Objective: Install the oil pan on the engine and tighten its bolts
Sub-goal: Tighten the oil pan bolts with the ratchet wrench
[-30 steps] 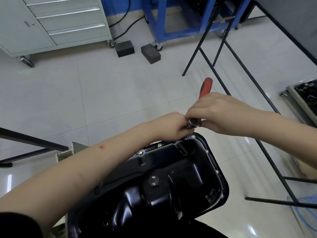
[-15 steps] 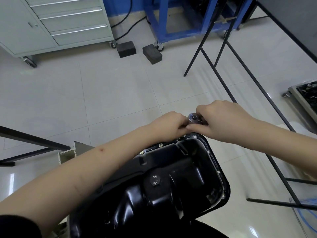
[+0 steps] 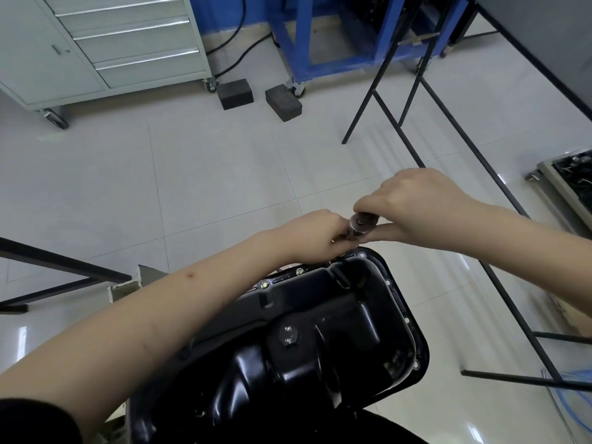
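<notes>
Ratchet head sits at the far corner of the oil pan, just above the flange. Right hand is curled over it, fingertips and thumb pinching the round metal head; the handle is hidden under the palm. Left hand comes in from the left, fingers curled around the socket or extension right under the head, touching the right hand's thumb. Exact finger placement on the left is not readable, too much overlap.

Oil pan is black, glossy, sump side up, filling the lower centre of the head view. Drain plug sits on the sloped face near the middle. Two flange bolts show along the far-left edge; open holes run down the right flange edge. Whatever the pan is seated on is hidden beneath it.

Surroundings: light tiled floor, grey drawer cabinet on casters top left, blue steel frame top centre, two dark blocks on the floor in front of them, black tube stand running down the right side.
</notes>
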